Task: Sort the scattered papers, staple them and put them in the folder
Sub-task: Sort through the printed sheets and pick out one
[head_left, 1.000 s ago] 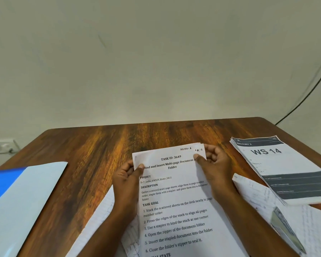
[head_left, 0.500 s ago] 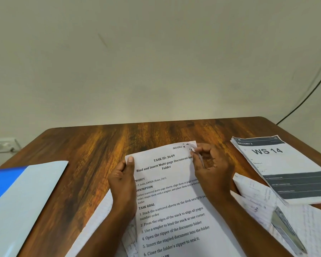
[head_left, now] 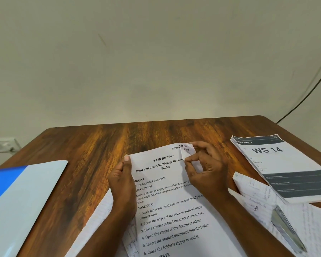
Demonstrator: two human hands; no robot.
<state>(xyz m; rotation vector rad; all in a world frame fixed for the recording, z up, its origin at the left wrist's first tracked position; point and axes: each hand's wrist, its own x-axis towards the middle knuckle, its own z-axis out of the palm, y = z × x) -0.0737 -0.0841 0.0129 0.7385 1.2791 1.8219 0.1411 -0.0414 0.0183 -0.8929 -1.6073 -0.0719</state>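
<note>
Both hands are gripping the printed sheets (head_left: 167,201): left hand (head_left: 121,184) holding the edge, right hand (head_left: 205,171) pinching back the top corner.

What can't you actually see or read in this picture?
- Head view: the printed sheet has line ends covered by the right hand and its bottom cut by the frame edge.
- The handwritten papers are too blurred to read.
- The blue folder runs off the left edge.
- No stapler clearly recognisable.

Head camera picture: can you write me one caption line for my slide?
Left hand holds the printed sheets while the right hand folds back their top corner.
</note>
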